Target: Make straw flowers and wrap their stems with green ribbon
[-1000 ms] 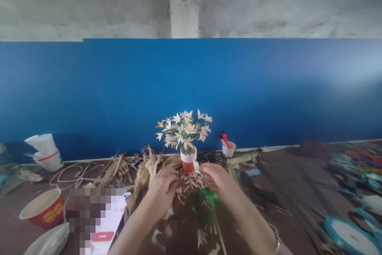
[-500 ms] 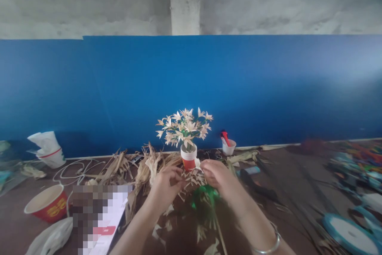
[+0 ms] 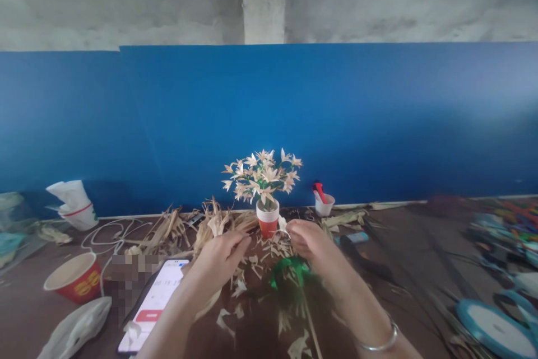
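Note:
My right hand (image 3: 309,240) is pinched on a small pale husk petal (image 3: 282,224) just right of a red and white cup (image 3: 268,220) that holds a bunch of pale husk flowers (image 3: 261,174). My left hand (image 3: 221,252) hovers over the husk scraps (image 3: 269,250) with its fingers stretched out and nothing in it. A roll of green tape (image 3: 290,268) lies on the brown table between my wrists. A silver bangle (image 3: 380,343) circles my right wrist.
Dried corn husks (image 3: 189,229) pile up at the left of the cup. A phone (image 3: 155,303), a red paper bowl (image 3: 73,278), white cable (image 3: 107,236), a plastic bag (image 3: 75,328) and stacked cups (image 3: 73,205) lie left. A small white cup (image 3: 323,204) stands behind; ribbon spools (image 3: 490,328) lie right.
My left hand has let go of the piece and slid back to the left with its fingers opening. My right hand keeps its pinch near the cup. The view has shifted slightly.

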A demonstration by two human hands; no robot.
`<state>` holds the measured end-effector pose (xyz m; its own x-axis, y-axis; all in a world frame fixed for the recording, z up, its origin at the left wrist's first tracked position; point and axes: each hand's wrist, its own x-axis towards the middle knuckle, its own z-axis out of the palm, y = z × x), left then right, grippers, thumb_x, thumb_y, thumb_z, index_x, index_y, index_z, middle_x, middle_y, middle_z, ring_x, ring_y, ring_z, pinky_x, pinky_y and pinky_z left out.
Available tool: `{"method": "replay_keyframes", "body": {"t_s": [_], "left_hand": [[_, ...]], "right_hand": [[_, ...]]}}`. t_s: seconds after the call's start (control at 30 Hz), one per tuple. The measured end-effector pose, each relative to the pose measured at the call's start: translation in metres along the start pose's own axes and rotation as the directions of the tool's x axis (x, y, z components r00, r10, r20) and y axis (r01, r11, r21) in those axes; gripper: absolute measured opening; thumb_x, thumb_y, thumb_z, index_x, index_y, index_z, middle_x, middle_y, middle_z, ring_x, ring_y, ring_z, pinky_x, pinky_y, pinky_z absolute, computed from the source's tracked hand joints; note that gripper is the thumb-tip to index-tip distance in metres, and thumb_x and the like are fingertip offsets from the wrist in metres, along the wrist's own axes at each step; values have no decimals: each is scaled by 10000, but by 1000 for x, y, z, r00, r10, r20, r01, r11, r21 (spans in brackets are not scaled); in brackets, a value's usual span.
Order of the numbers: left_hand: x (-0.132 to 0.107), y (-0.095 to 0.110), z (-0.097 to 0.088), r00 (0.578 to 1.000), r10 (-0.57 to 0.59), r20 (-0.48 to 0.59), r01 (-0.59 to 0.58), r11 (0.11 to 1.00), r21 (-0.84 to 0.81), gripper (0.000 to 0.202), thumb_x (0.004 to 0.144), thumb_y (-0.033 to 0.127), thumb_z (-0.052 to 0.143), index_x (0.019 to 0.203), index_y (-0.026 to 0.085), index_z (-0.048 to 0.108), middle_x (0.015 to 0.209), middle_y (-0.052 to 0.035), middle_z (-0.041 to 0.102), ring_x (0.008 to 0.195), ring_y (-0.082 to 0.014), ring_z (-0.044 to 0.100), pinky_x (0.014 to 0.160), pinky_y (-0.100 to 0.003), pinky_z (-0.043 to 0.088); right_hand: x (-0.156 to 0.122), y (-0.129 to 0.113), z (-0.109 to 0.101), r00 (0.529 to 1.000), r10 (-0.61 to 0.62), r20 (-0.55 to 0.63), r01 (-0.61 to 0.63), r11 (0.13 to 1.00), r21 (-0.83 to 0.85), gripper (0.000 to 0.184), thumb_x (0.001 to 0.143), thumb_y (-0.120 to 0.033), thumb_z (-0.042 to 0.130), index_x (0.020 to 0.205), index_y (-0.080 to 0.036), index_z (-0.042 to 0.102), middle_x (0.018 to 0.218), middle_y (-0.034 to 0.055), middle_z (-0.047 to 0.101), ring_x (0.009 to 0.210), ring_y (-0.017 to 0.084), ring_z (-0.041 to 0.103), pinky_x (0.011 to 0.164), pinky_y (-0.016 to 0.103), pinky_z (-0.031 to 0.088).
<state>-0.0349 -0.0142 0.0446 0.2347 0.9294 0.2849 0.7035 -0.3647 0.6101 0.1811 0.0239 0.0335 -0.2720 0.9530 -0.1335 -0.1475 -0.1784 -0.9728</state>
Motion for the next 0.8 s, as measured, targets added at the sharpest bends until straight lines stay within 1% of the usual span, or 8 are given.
{"method": "replay_keyframes", "body": {"t_s": [0.17,0.27,0.33,0.4,0.53,0.6,0.7,0.8], "left_hand": [[1,-1,8,980,191,57,-190,982,-18,216,860,246,436,769,222,631,1337,-59,528,1169,-242,524,899,-354,448],[-1,-6,15,992,123,6,-122,978,169,183,830,212,451,796,236,630,1023,-86,691,802,-240,671,683,-314,481],[-2,-7,16,997,73,-37,-62,965,254,172,826,235,459,795,241,628,730,-54,689,578,-216,635,556,-280,431],[-2,-4,14,991,65,-118,-38,975,220,192,838,276,453,743,238,616,614,-22,633,514,-188,581,505,-255,373],[1,4,10,978,-93,-185,61,983,-175,351,850,402,445,592,200,572,425,27,489,390,-127,465,422,-231,300],[2,6,11,959,-254,-123,167,863,-476,358,838,451,454,684,175,623,402,27,516,365,-124,480,399,-225,330],[3,6,12,957,-287,-38,153,610,-778,308,790,446,557,816,157,658,751,-72,713,707,-185,671,618,-267,504],[4,4,15,982,-181,-50,63,569,-820,200,726,365,665,678,172,637,1174,-99,631,1085,-244,587,901,-347,465]], "right_hand": [[-2,0,1,999,-19,35,20,1000,-17,223,673,-327,561,620,-193,391,486,-118,200,417,35,111,418,230,29],[-2,0,0,998,-33,47,34,999,-17,212,684,-326,554,618,-192,403,472,-120,192,415,37,101,416,226,31],[0,2,-1,999,-20,42,21,1000,-19,203,682,-321,559,626,-192,414,471,-119,196,410,37,105,412,225,28],[3,4,-2,999,3,49,-2,1000,-24,196,682,-318,566,635,-188,428,474,-117,209,406,34,115,409,223,28],[10,10,-5,997,26,78,-24,1000,-18,208,691,-330,581,648,-184,440,464,-118,229,396,29,126,400,223,34],[13,12,-7,996,32,86,-32,999,0,225,683,-338,595,645,-188,432,453,-121,225,387,28,126,392,226,33],[14,12,-8,994,33,105,-37,999,39,268,656,-353,619,621,-197,404,450,-122,214,384,29,123,385,231,29],[12,9,-6,996,25,81,-28,999,32,272,627,-368,627,632,-196,415,457,-123,206,394,31,119,394,229,33]]}}
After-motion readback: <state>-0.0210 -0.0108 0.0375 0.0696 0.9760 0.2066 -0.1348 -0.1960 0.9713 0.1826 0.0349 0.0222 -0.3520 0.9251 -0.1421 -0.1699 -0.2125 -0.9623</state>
